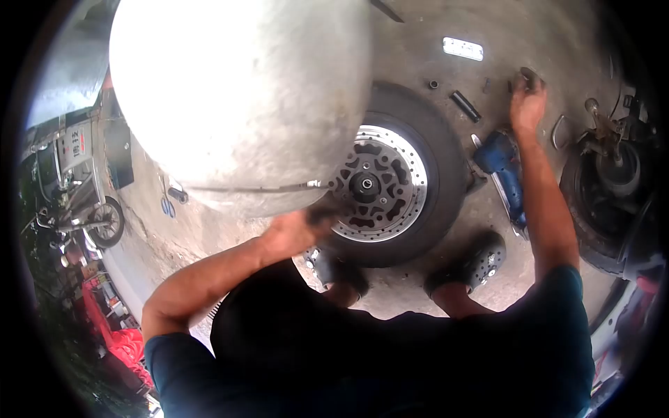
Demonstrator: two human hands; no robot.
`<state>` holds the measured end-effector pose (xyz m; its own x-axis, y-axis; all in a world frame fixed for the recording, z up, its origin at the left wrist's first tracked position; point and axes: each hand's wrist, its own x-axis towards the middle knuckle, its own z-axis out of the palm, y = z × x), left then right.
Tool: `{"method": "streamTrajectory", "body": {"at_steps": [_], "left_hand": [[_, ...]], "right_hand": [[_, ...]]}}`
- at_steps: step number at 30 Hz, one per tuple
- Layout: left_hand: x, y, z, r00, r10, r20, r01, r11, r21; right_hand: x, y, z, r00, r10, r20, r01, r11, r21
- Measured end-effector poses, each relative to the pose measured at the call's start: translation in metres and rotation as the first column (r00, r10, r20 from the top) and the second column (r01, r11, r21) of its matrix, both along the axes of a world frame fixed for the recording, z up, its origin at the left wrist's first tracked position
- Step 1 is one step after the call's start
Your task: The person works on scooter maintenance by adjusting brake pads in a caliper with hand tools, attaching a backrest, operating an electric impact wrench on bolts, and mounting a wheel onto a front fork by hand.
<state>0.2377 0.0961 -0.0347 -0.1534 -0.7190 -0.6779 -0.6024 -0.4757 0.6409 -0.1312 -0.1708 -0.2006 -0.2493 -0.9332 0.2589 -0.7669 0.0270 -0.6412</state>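
Observation:
A motorcycle wheel with a black tyre (446,167) and a drilled brake disc (390,182) lies flat on the floor between the feet. At the disc's lower left edge is my left hand (287,234), its fingers closed around something dark and blurred. Out to the right, my right hand (527,108) is low over the floor, fingers curled about a small dark object I cannot identify. Below it lies a blue power tool (509,182). A black tube (465,106) and a small metal ring (433,84) rest between the tyre and that hand.
A big, blurred white rounded thing (237,90) hides the wheel's left side. There is a white plate (463,49) at the top. Another wheel (592,202) with machine parts stands right. Blue-handled scissors (167,206) lie left, near a parked motorbike (90,223).

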Motion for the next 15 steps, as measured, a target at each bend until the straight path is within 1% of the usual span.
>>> {"method": "streamTrajectory", "body": {"at_steps": [1, 2, 3, 4, 5, 7, 8, 9, 10, 11, 12, 13, 14, 15], "left_hand": [[0.024, 0.014, -0.013, 0.990, 0.136, 0.041, -0.129, 0.983, -0.132], [0.051, 0.032, -0.033, 0.966, 0.250, 0.062, -0.225, 0.937, -0.267], [0.074, 0.046, -0.049, 0.938, 0.340, 0.065, -0.295, 0.884, -0.364], [0.088, 0.057, -0.062, 0.909, 0.416, 0.041, -0.369, 0.844, -0.389], [0.092, 0.059, -0.063, 0.850, 0.524, -0.061, -0.518, 0.806, -0.287], [0.081, 0.064, -0.062, 0.752, 0.658, 0.023, -0.630, 0.729, -0.268], [0.076, 0.071, -0.063, 0.691, 0.719, 0.073, -0.684, 0.683, -0.254], [0.078, 0.083, -0.081, 0.675, 0.736, 0.052, -0.697, 0.659, -0.283], [0.075, 0.088, -0.084, 0.637, 0.770, 0.023, -0.755, 0.630, -0.178], [0.074, 0.090, -0.087, 0.600, 0.800, -0.005, -0.798, 0.598, -0.074], [0.078, 0.101, -0.105, 0.630, 0.776, -0.011, -0.775, 0.628, -0.073], [0.079, 0.102, -0.113, 0.567, 0.821, -0.069, -0.823, 0.568, -0.015], [0.078, 0.103, -0.122, 0.496, 0.860, -0.122, -0.862, 0.504, 0.052], [0.076, 0.104, -0.131, 0.418, 0.893, -0.167, -0.889, 0.440, 0.126]], "right_hand": [[0.013, 0.004, 0.005, 0.943, 0.192, 0.272, -0.176, 0.981, -0.082], [0.038, 0.023, 0.023, 0.885, 0.303, 0.352, -0.322, 0.947, -0.004], [0.068, 0.047, 0.047, 0.807, 0.398, 0.436, -0.465, 0.883, 0.054], [0.088, 0.067, 0.062, 0.766, 0.548, 0.336, -0.615, 0.778, 0.133], [0.104, 0.084, 0.075, 0.688, 0.686, 0.239, -0.726, 0.647, 0.232], [0.133, 0.109, 0.100, 0.673, 0.719, 0.170, -0.708, 0.562, 0.427], [0.137, 0.110, 0.091, 0.640, 0.736, 0.221, -0.732, 0.497, 0.466], [0.142, 0.109, 0.074, 0.607, 0.746, 0.274, -0.753, 0.429, 0.500], [0.146, 0.109, 0.061, 0.575, 0.750, 0.327, -0.770, 0.362, 0.525], [0.149, 0.113, 0.058, 0.617, 0.638, 0.460, -0.772, 0.379, 0.510], [0.150, 0.117, 0.058, 0.639, 0.508, 0.577, -0.769, 0.404, 0.495], [0.151, 0.120, 0.063, 0.638, 0.364, 0.679, -0.762, 0.431, 0.484], [0.155, 0.126, 0.076, 0.706, 0.296, 0.643, -0.688, 0.503, 0.523], [0.155, 0.129, 0.075, 0.708, 0.221, 0.670, -0.666, 0.526, 0.529]]}}
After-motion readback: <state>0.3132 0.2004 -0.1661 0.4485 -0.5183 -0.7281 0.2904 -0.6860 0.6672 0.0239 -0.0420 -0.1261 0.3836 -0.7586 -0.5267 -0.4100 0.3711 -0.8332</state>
